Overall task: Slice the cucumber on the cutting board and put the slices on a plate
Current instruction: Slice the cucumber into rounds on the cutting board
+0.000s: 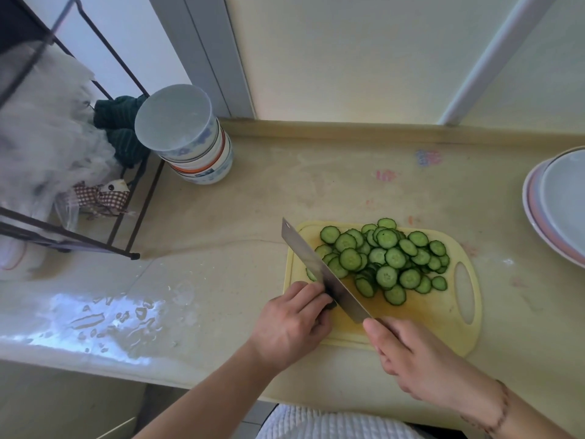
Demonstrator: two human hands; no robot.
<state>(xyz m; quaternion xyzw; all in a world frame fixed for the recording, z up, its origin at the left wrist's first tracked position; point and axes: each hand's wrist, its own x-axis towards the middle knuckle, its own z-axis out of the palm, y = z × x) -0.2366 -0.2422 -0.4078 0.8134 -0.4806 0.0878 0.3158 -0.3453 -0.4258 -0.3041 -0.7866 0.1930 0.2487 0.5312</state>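
A yellow cutting board [440,315] lies on the counter with a heap of several green cucumber slices [387,258] on its far half. My right hand [421,362] grips the handle of a cleaver [319,267], whose blade runs diagonally across the board's left side. My left hand [294,324] sits at the board's left edge with curled fingers holding a small dark cucumber end [330,304] against the blade. One slice [311,274] peeks out left of the blade. Stacked plates [560,210] stand at the right edge of view.
A stack of bowls [193,144] stands at the back left of the counter [221,223], beside a dark wire rack [126,223] with plastic bags and cloths. Water puddles [110,318] spread over the counter's near left. A wall and window ledge run behind.
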